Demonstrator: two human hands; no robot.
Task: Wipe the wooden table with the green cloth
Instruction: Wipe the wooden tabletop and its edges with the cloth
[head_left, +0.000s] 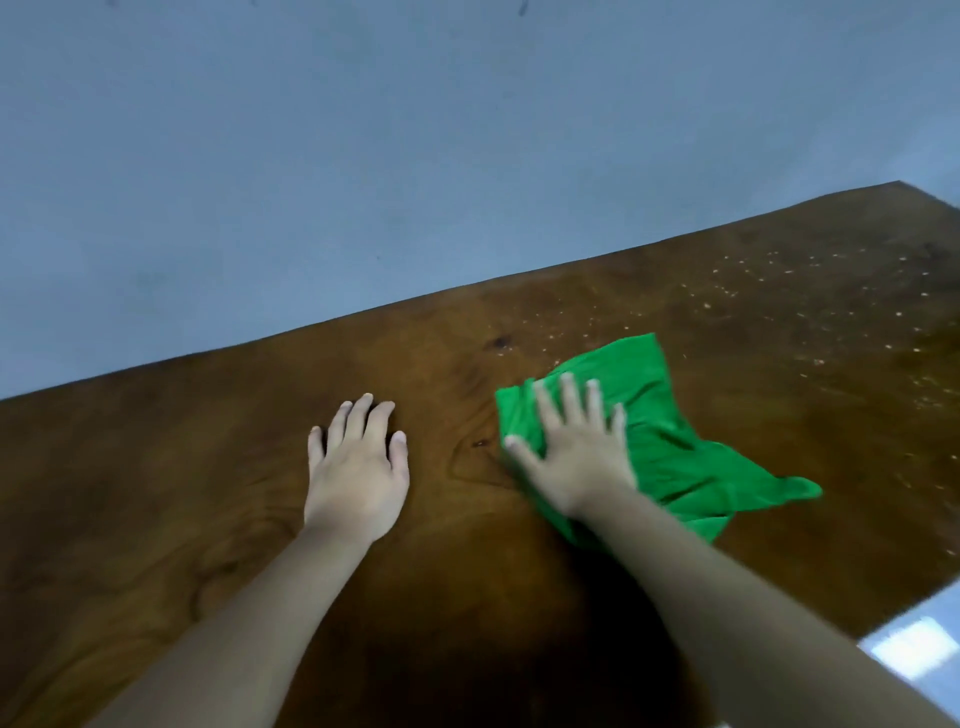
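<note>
A crumpled green cloth (670, 447) lies on the dark wooden table (208, 493), right of centre. My right hand (576, 452) presses flat on the cloth's left part, fingers spread and pointing away from me. My left hand (358, 467) rests palm down on the bare wood about a hand's width to the left of the cloth, fingers slightly apart and holding nothing. Pale crumbs or specks (779, 291) are scattered over the wood beyond and to the right of the cloth.
The table's far edge runs diagonally against a blue-grey wall (363, 156). A shiny tiled floor (919, 644) shows past the table's near right edge. My head's shadow darkens the wood between my forearms.
</note>
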